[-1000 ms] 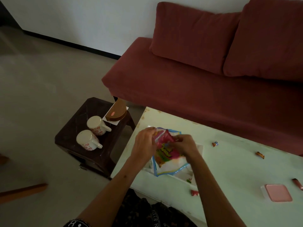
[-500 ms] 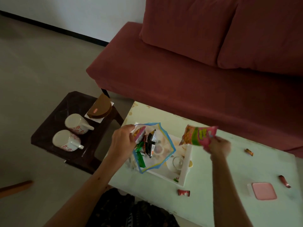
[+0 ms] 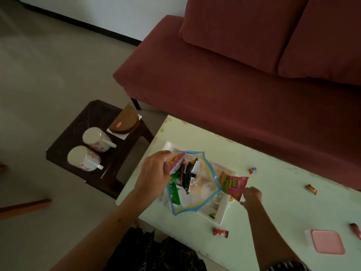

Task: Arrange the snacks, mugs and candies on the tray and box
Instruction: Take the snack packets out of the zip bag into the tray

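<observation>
One pink snack packet [image 3: 235, 186] in right-hand [image 3: 252, 197] grip.

The white tray [image 3: 224, 214] is largely covered by the clear zip bag [image 3: 197, 194] held up by the left hand [image 3: 153, 178]; the tray's contents show only as pale, blurred shapes. Print on the packets inside the bag is too small to read. Beyond the right hand [image 3: 252, 197], a red candy [image 3: 356, 230] is cut off by the frame's right edge. Both forearms run out of the bottom edge.
</observation>
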Tool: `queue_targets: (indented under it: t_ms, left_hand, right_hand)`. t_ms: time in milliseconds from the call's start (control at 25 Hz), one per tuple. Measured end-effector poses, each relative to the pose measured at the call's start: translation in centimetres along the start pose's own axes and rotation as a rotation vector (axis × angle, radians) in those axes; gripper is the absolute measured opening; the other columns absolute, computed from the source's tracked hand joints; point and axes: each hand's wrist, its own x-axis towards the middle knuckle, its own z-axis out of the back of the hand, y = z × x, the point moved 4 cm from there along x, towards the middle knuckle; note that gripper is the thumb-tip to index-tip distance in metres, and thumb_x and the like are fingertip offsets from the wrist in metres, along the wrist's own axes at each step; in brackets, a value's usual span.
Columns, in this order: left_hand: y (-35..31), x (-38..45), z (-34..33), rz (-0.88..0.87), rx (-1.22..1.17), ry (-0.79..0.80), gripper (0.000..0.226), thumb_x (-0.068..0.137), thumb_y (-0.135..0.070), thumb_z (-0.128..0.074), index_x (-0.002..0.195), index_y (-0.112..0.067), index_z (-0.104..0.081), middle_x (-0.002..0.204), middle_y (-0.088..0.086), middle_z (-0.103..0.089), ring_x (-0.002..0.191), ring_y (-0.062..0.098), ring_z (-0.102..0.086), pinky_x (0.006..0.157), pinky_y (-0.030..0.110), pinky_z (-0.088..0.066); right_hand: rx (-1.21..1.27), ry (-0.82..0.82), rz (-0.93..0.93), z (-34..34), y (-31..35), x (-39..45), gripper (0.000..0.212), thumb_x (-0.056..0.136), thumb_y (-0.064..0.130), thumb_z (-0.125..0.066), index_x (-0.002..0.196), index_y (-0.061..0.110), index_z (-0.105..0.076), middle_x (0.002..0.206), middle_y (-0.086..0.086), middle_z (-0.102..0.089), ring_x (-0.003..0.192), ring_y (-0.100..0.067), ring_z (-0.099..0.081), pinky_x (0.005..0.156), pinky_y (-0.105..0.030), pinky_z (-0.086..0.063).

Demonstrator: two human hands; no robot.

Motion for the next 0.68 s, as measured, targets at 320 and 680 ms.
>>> queue_targets:
  t_ms: [320, 680]
  left_hand:
    - [-2.4, -1.4, -0.7, -0.076, -0.072, 0.037, 0.035, 0.080, 0.006, -0.051, 0.112, -0.001, -0.063, 0.109, 0.016, -0.069, 0.100, 0.029, -0.065, 0.092, 0.035, -0.049]
    - [-3.8, -3.6, 0.2, -0.142, -0.120, 0.075, 0.031, 0.085, -0.002, -0.051, 0.113, -0.004, -0.063, 0.114, 0.012, -0.067, 0.105, 0.023, -0.062, 0.096, 0.031, -0.048]
  right_hand:
    - [-0.296, 0.406, 0.553, -2.9, 2.8, -17.6, 0.032, 0.074, 0.043, -0.065, 0.057, 0.016, -0.065, 0.051, 0.001, -0.064, 0.051, -0.010, -0.061, 0.057, -0.021, -0.050]
    - [-0.501, 0.108, 0.428, -7.6, 1.8, -14.2, 0.037, 0.079, 0.033, -0.069, 0.102, 0.003, -0.068, 0.092, -0.016, -0.070, 0.093, -0.034, -0.068, 0.070, -0.032, -0.051]
